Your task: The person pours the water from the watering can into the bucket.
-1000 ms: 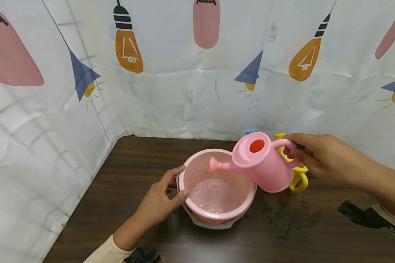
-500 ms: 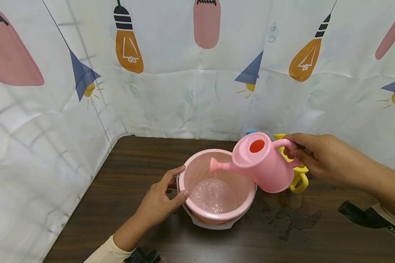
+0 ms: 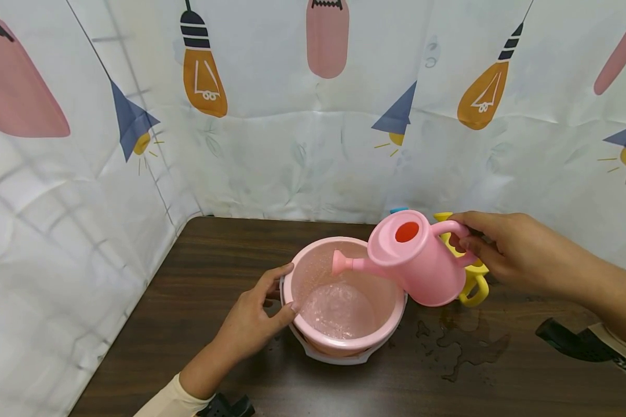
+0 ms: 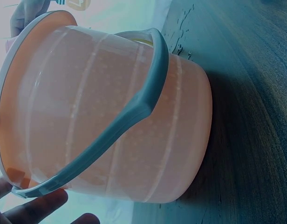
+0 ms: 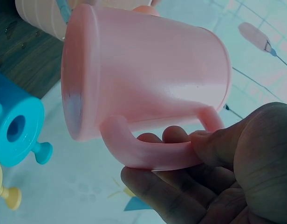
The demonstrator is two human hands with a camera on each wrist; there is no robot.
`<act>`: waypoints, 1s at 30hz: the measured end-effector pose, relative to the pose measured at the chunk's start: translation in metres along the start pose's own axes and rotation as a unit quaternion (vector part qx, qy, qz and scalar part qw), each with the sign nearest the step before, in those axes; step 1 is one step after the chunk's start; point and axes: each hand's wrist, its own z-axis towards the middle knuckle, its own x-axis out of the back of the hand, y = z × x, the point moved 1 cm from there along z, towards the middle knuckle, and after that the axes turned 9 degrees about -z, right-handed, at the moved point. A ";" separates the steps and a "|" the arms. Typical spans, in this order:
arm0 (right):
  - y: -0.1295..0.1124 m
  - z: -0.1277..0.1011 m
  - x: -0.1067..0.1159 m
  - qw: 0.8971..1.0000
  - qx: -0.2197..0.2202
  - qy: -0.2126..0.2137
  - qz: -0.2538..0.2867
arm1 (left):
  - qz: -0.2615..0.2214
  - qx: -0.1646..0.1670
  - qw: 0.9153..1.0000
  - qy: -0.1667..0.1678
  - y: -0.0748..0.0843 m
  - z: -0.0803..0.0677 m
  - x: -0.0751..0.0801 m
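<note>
Curling round the handle (image 3: 451, 226), a person's R hand (image 3: 506, 248) holds a pink watering can (image 3: 425, 266), spout (image 3: 362, 264) over a pink bucket (image 3: 344, 343), as L hand (image 3: 257, 315), half-spread, grips the rim (image 3: 288, 291), prob. to steady it.

Left arm (image 3: 203, 366) angled up from below, left grip (image 3: 255, 317) with thumb and forefinger parted; and over here, right arm (image 3: 594, 281) stretched in from the side, right grip (image 3: 506, 246) higher, fingers (image 5: 167, 192) curled!

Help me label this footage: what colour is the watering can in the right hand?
The watering can is pink; the head view shows it best.
</note>
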 end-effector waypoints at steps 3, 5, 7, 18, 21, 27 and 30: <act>0.000 0.000 0.000 1.000 0.000 -0.002 0.006 | -0.001 -0.001 1.000 0.000 0.000 0.000 0.000; 0.000 0.000 0.000 1.000 -0.001 -0.003 0.006 | -0.001 -0.001 1.000 0.000 0.000 0.000 0.000; 0.000 0.000 0.000 1.000 -0.001 -0.004 0.004 | 0.000 -0.002 1.000 0.001 -0.001 0.000 0.000; 0.000 0.001 -0.001 1.000 -0.005 -0.001 -0.003 | -0.003 -0.015 1.000 0.007 -0.001 0.000 -0.001; 0.000 0.001 0.000 1.000 -0.005 -0.002 -0.002 | -0.001 -0.016 1.000 0.007 -0.001 0.000 -0.001; -0.001 0.001 0.000 1.000 -0.006 -0.003 -0.001 | 0.001 -0.016 1.000 0.007 -0.001 0.000 -0.001; 0.000 0.001 0.000 1.000 -0.006 -0.001 -0.001 | 0.000 -0.017 1.000 0.008 -0.001 0.000 -0.001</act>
